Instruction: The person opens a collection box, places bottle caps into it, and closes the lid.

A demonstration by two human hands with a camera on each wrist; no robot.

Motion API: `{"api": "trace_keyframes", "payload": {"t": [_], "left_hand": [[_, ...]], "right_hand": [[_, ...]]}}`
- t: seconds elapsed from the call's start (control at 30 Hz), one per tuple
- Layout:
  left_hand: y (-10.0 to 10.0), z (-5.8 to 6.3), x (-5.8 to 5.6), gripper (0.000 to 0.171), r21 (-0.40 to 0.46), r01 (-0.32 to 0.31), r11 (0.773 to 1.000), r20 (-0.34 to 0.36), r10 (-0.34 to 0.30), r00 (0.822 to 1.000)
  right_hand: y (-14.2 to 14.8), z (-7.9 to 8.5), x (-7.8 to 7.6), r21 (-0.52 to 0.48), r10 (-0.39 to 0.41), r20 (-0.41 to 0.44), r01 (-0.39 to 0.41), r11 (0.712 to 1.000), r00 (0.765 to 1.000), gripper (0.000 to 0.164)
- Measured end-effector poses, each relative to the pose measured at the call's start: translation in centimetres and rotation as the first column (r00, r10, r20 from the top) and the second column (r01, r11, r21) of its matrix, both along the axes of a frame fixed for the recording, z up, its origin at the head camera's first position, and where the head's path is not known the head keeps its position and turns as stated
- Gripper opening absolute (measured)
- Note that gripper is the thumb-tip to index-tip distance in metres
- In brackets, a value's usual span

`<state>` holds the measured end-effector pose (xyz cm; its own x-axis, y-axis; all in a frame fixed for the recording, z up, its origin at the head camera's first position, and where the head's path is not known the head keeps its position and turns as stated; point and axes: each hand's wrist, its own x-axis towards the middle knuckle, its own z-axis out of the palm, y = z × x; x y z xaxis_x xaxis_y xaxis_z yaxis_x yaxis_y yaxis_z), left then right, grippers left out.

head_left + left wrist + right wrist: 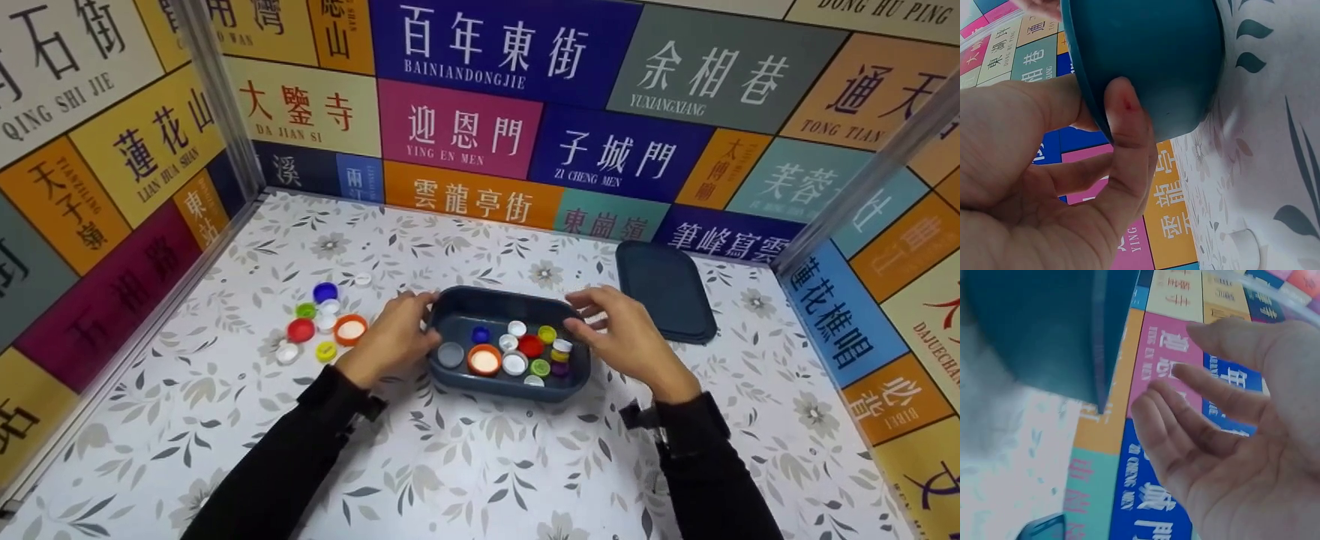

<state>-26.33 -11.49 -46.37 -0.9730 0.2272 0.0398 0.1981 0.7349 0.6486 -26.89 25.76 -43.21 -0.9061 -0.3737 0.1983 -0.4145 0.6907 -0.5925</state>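
A dark blue rectangular container (495,388) sits on the table with several bottle caps in it, among them an orange-rimmed cap (484,361), a red cap (531,345) and a blue cap (480,335). At its left end my left hand (397,330) pinches the rim; the left wrist view shows a finger against the outside of the container wall (1157,56). My right hand (630,330) is by the right end, fingers loosely bent. A gap shows between those fingertips and the container (1044,326) in the right wrist view.
Left of the container lies a loose group of more caps, including a red cap (301,330) and an orange-rimmed cap (350,329). A dark blue lid (666,292) lies behind my right hand. Printed panels (461,127) wall the floral-covered table (480,465) at the back and sides.
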Motion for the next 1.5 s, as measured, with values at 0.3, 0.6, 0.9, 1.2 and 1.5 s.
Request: {"api": "trace_keyframes", "payload": {"t": [0.3,0.6,0.9,1.2,1.5], "left_hand": [[-0.1,-0.3,-0.1,0.065,0.003,0.018,1.000,-0.069,-0.018,0.997],[-0.1,-0.3,-0.2,0.068,0.013,0.008,1.000,-0.014,-0.008,1.000],[-0.3,-0.2,-0.2,0.069,0.028,0.003,1.000,0.018,-0.004,1.000],[-1.1,0.8,-0.3,0.066,0.052,0.003,0.999,0.066,-0.006,0.998],[-5.4,3.2,-0.4,0.060,0.040,-0.046,0.998,0.021,0.045,0.999]], "right_hand": [[1.3,-1.1,1.1,-0.017,-0.193,0.192,0.200,0.980,0.962,0.064],[0.6,-2.6,0.9,-0.112,-0.139,0.390,0.197,0.974,0.910,0.067],[0.0,-4.0,0.7,-0.137,-0.185,0.330,0.241,0.961,0.926,0.061],[-0.2,-4.6,0.7,-0.097,-0.250,0.219,0.276,0.956,0.943,0.052],[-0.2,-4.8,0.6,-0.107,-0.252,0.225,0.281,0.954,0.941,0.051]]}}
